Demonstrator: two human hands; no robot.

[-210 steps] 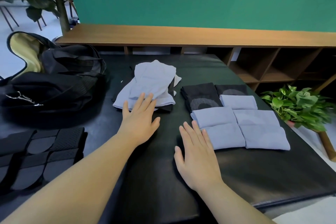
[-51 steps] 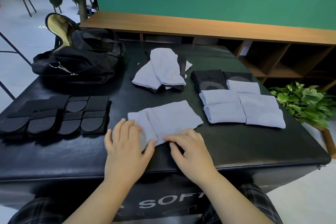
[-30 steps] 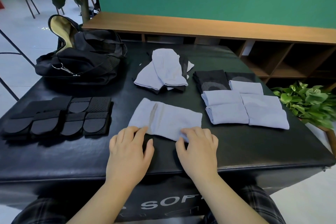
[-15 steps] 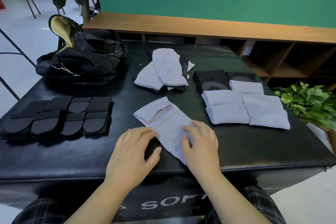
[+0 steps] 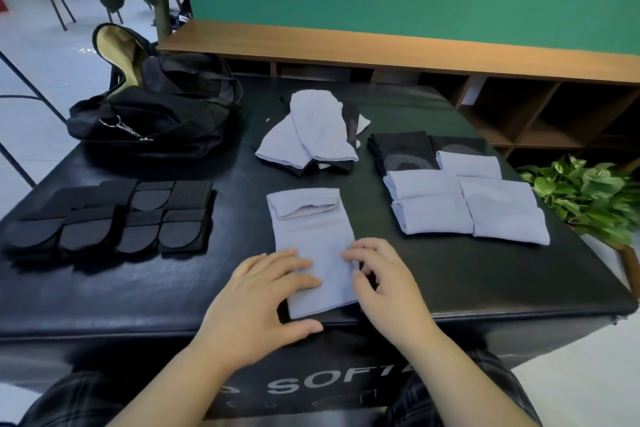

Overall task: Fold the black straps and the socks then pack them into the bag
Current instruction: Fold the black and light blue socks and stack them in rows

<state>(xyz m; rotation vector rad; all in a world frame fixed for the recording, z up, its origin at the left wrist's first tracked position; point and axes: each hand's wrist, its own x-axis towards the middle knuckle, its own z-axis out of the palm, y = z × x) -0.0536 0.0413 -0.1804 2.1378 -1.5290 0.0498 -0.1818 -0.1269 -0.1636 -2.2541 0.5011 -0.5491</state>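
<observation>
Head view is showing a person sitting at a black padded worktop (image 5: 485, 288), both hands working on a pale blue sock (image 5: 311, 243) lying flat near the front edge, its open cuff pointing away from the person. The left hand (image 5: 256, 302) is resting on the sock's near left part, fingers stretched fairly straight across the cloth and thumb lying off the sock's near end on the worktop; its grip is open and holding nothing. The right hand (image 5: 384, 281) is sitting at the sock's near right edge, fingers bent with the tips touching the cloth; whether its grip is pinching the edge or only pressing cannot be told.

Folded socks (image 5: 464, 204), pale blue in front and dark ones behind, are lying in neat rows to the right. A loose pile (image 5: 311, 132) of unfolded socks is lying behind the sock in hand. Black straps (image 5: 110, 218), folded and set side by side, are lying on the left of the worktop. The black bag (image 5: 159, 104) is standing at the far left corner with its top open, showing a yellowish lining. A green plant (image 5: 585, 194) is sitting just beyond the worktop's right edge.
</observation>
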